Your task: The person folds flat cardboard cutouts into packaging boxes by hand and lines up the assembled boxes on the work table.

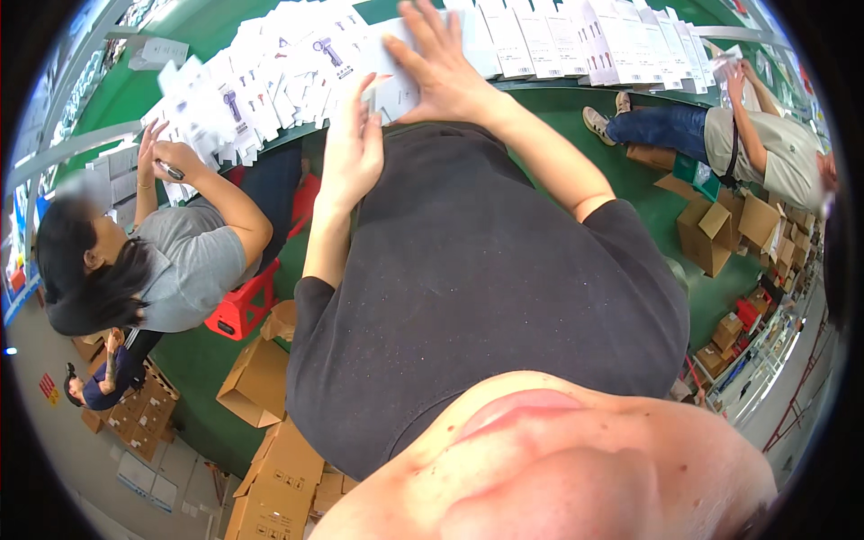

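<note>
At the near edge of the green table, a white carton [393,96] lies between my hands. My right hand [441,67] rests against its right side and top with the fingers spread wide. My left hand [357,144] is upright at the carton's left side, fingers stretched and tips touching or very near it. Part of the carton is hidden under my right hand. Just left of it spreads a loose heap of white printed cartons [333,49] with purple pictures. Several similar cartons [549,40] stand in a leaning row to the right.
A co-worker in a grey shirt [193,261] sits at the left by a red stool [241,306], holding a dark pen-like object [169,169]. Another person in blue jeans [670,139] is at the right. Open brown boxes [706,236] stand on the green floor.
</note>
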Demonstrator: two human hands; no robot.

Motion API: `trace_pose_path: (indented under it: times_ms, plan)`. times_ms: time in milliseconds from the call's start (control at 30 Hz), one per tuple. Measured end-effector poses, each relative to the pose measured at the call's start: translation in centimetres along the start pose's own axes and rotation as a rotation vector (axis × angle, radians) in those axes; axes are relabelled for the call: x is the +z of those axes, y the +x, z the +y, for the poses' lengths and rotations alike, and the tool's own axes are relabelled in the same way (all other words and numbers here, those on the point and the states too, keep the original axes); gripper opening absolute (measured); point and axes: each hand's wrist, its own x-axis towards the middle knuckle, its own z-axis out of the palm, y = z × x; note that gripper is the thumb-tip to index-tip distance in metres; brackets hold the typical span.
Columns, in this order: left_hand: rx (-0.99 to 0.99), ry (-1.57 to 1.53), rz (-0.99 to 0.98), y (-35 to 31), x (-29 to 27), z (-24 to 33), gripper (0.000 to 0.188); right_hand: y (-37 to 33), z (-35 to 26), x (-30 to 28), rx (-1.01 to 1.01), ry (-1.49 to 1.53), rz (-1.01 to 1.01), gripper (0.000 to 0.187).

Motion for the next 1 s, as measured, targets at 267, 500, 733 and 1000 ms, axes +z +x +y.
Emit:
trace_pose_path:
  times_ms: [267, 500, 733, 1000]
  plan:
    - [-0.080, -0.245, 0.168, 2.9, -4.4, -0.5, 0.059, 1.8, -4.2, -3.4, -0.049, 0.334, -0.022, 0.083]
    - [0.574, -0.706, 0.023, 3.8, 0.5, 0.3, 0.064, 0.7, -5.0, -6.2, 0.005, 0.805, 0.289, 0.063]
    - [0.714, -0.498, 0.073, 7.7, 4.8, 0.3, 0.051, 1.4, -5.8, -10.2, 0.342, 0.721, 0.206, 0.044]
    - [0.345, -0.624, 0.060, 7.7, 7.3, -0.3, 0.041, 0.0, -5.0, -7.8, 0.422, 0.609, 0.361, 0.033]
